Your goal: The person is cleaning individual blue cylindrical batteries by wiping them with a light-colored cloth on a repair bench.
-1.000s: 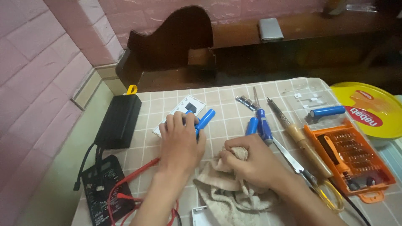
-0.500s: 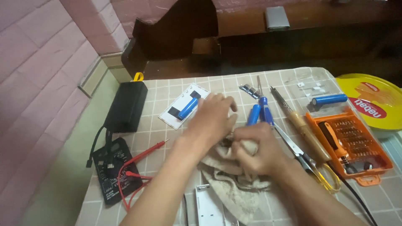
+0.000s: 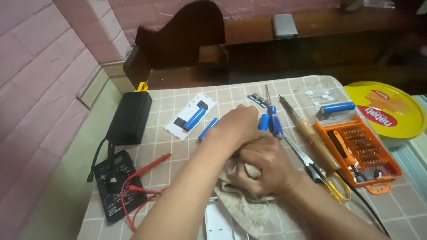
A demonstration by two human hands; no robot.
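Our right hand (image 3: 262, 166) is curled into a fist around a bunched cloth (image 3: 242, 202), fingers folded tight over a wad of it. Our left hand (image 3: 238, 126) lies just above, palm down and fingers bent toward the same wad; whatever it pinches is hidden under the knuckles, so we cannot tell whether it grips anything. The 2 hands touch — likely so one steadies what the other rubs.

The cloth is beige, coarse-knit and frayed, its loose end trailing toward us over the checked tablecloth (image 3: 400, 209), near the table's middle.

Just past the left hand lie 2 blue cells (image 3: 207, 129), one showing beside the wrist and another (image 3: 263, 122) by the knuckles, next to a blue-handled screwdriver (image 3: 274, 120). A third cell (image 3: 195, 118) sits on a white card (image 3: 178, 129), and a 4th (image 3: 338, 107) rests at the top of an orange bit case (image 3: 360, 153). A wooden-handled soldering iron (image 3: 311, 135) and scissors (image 3: 320, 171) lie between us and that case — all within easy reach, it seems. Left of us sit a black pouch (image 3: 130, 116) and a black multimeter (image 3: 116, 184) with red leads (image 3: 142, 186). A yellow lid (image 3: 387, 111) sits at the far right.
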